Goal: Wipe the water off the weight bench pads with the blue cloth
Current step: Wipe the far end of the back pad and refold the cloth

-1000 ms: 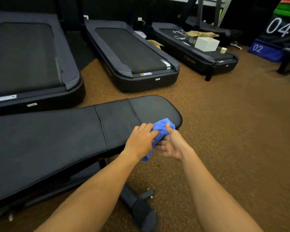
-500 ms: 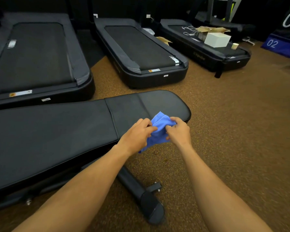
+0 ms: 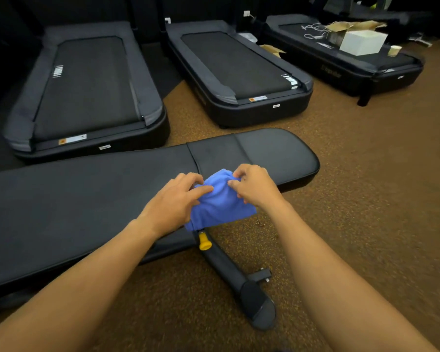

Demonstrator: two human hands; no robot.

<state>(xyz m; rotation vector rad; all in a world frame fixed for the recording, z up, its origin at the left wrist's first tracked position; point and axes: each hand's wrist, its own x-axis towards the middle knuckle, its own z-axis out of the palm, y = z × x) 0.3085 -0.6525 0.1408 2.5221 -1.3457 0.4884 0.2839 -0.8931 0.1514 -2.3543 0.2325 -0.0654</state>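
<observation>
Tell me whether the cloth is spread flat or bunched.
Bunched. The cloth sits gathered in folds between both hands, left and right, over the bench pad edge.

Wide open brown floor (image 3: 366, 199) lies to the right of the bench pads (image 3: 87, 207), nothing standing on it. Beyond the bench, three treadmills (image 3: 236, 72) sit side by side, with narrow floor gaps between them. The rightmost treadmill carries a white box (image 3: 362, 43) and a paper cup (image 3: 394, 50). Near side, the bench's black foot bar (image 3: 239, 278) angles across the floor, a yellow knob (image 3: 204, 241) jutting out at its upper end.
</observation>
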